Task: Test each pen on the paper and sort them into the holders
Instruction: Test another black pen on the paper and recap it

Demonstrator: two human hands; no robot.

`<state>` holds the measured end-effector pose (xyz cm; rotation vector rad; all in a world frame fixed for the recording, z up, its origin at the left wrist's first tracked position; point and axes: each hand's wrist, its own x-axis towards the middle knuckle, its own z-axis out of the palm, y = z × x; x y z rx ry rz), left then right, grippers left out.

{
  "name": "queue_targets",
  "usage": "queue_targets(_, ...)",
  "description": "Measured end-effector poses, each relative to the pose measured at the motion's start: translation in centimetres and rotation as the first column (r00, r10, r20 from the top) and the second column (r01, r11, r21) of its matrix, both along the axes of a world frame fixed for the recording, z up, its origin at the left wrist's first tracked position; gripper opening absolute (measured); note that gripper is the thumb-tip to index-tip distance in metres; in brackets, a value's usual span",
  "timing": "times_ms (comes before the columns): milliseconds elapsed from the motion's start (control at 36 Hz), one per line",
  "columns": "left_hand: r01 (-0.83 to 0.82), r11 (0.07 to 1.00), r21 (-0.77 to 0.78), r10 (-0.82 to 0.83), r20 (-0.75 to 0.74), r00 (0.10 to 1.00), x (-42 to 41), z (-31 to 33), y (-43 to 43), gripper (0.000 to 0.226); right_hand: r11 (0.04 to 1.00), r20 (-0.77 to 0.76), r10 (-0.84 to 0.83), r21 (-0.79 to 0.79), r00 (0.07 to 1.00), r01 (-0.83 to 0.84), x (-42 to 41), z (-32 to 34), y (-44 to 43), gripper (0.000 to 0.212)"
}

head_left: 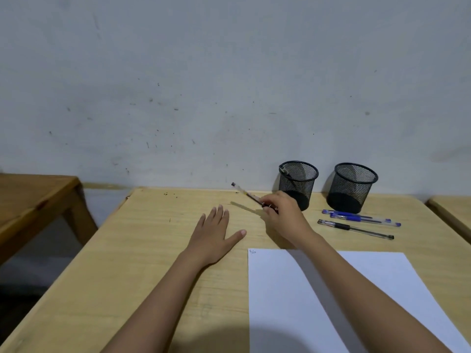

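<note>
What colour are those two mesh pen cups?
Black: both mesh holders, seen clearly in the head view.

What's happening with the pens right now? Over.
Right hand holding a pen above the table. Left hand flat, empty. Three pens waiting by the holders. Nothing blocking.

The right hand covers the lower end of the pen it grips, so its tip is hidden. The paper runs off the bottom edge toward six o'clock, partly under the right forearm. Its corner scribble is too small to read (ink colour unclear). Something inside the left holder is indistinct.
</note>
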<state>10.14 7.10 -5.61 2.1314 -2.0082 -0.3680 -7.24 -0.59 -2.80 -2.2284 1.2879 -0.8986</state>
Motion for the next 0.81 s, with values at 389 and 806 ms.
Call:
queue_targets(389,-0.153,0.975,-0.16,-0.061,-0.859,0.509,-2.1,3.5,2.0,0.041,0.909,0.777,-0.132,0.342,0.615,-0.237,-0.5,2.5,4.8,0.013)
queue_targets(806,-0.153,0.902,-0.403,-0.247,-0.775,0.582,-3.5,7.2,4.2,0.018,0.82,0.897,-0.214,0.38,0.387,-0.427,-1.9,4.3,6.9,0.007)
